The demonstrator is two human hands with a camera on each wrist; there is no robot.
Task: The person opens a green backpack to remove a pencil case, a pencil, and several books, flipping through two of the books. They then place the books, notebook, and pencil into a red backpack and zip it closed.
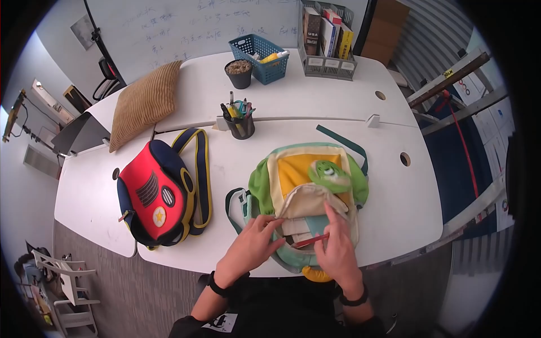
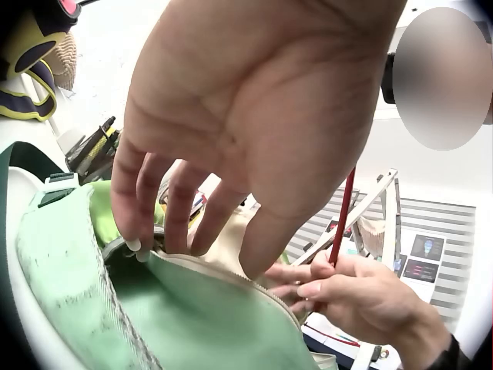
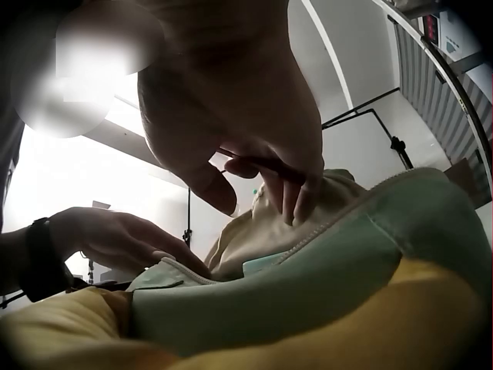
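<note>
A green and yellow backpack lies on the table in front of me with its zipped front unzipped and the cream flap folded back. Pale, paper-like items show inside the opening. My left hand grips the left corner of the opening, fingertips at the zipper edge. Over the right side of the opening, my right hand holds a slim red pencil between thumb and fingers, its index finger extended toward the flap. A green round-eyed patch decorates the bag.
A red and navy backpack sits at left, near a tan cushion. Behind stand a black pen holder, a potted plant, a blue basket and a grey book crate. The table's front edge runs close to me.
</note>
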